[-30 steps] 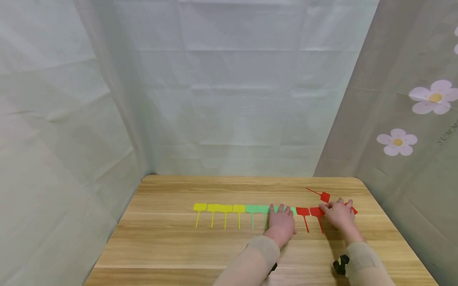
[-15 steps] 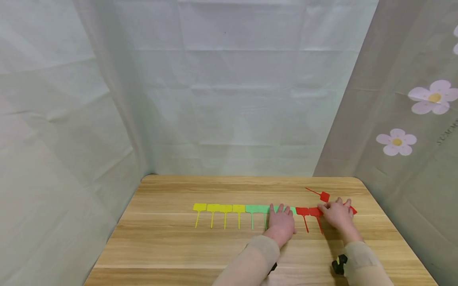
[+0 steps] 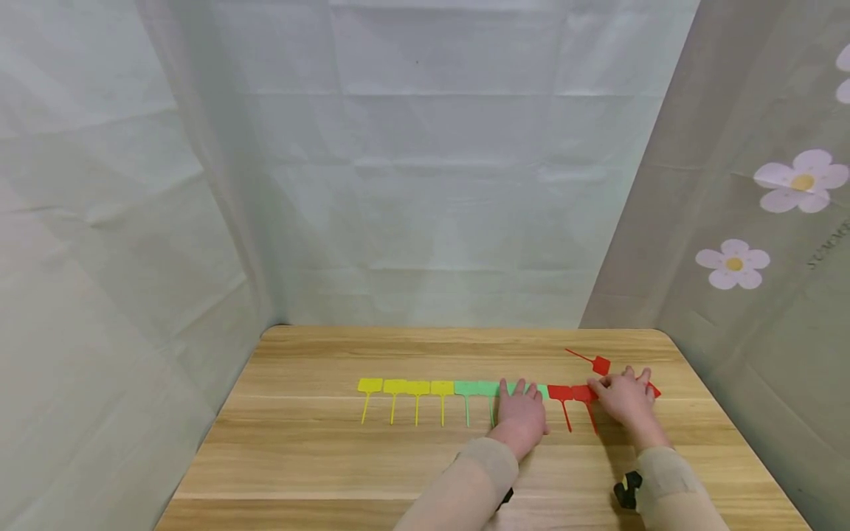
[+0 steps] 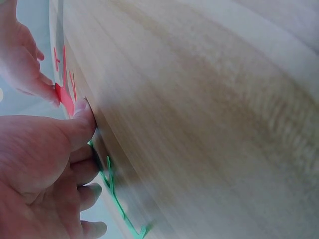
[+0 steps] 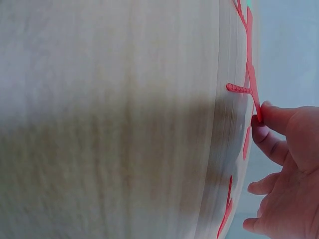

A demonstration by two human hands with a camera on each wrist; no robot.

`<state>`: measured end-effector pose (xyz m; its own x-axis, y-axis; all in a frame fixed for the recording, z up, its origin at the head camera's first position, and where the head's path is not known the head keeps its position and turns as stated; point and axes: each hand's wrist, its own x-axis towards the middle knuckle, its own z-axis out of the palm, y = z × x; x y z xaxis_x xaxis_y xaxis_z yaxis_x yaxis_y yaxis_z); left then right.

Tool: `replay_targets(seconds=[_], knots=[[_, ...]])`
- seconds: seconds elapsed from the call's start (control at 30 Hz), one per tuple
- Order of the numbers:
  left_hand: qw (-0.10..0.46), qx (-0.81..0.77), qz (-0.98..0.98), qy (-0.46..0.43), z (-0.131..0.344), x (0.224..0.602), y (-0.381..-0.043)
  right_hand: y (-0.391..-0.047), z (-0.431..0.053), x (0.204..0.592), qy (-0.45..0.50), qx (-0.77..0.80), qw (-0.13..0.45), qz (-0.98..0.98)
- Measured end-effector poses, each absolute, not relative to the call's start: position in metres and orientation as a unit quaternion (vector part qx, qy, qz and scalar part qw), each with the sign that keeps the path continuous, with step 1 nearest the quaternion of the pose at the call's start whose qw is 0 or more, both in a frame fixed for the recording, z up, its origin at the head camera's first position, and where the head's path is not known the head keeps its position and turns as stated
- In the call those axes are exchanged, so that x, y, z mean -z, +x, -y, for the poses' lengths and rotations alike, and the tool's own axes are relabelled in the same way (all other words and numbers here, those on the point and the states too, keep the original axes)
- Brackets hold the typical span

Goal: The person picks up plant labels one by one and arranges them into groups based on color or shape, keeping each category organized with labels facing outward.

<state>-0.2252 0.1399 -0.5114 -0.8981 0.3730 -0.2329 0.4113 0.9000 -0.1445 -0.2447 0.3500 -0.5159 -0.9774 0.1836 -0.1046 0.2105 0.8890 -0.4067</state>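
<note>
A row of flag-shaped cable-tie tags lies across the table, straps toward me: yellow tags (image 3: 417,388) on the left, green tags (image 3: 467,388) in the middle, red at the right. My left hand (image 3: 521,417) rests on the green tags with its fingers extended, hiding some of them. My right hand (image 3: 627,398) pinches the flag of the end red tag (image 5: 253,84) between thumb and forefinger. That flag meets or slightly overlaps the neighbouring red tag (image 3: 560,392); its right edge is slightly raised in the right wrist view.
Behind the row lies a loose red tag (image 3: 600,365), its strap pointing back left. Another red tag (image 3: 656,391) is partly hidden by my right hand. Cloth walls (image 3: 432,221) stand along the wooden table's (image 3: 299,457) back and sides.
My right hand has shifted the pinched red tag slightly left, closing the narrow gap to its neighbour. The left hand stays in place on the green tags.
</note>
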Motion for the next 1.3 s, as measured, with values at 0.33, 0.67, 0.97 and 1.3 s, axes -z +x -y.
replay_targets(seconds=[0.33,0.67,0.97,1.3], knots=[[0.099,0.093,-0.969,0.206,-0.1391,0.5117,-0.2251,-0.2431,-0.3472,0.514,0.099,0.215,0.038,-0.971],[0.098,0.097,-0.969,0.206,-0.1396,0.5118,-0.2257,-0.2418,-0.3482,0.5122,0.101,0.209,0.033,-0.972],[0.107,0.111,-0.967,0.202,-0.1412,0.515,-0.2271,-0.2414,-0.3495,0.5106,0.11,0.217,0.034,-0.969],[0.103,0.102,-0.968,0.206,-0.1404,0.5161,-0.2282,-0.2409,-0.3515,0.5121,0.111,0.225,0.037,-0.967]])
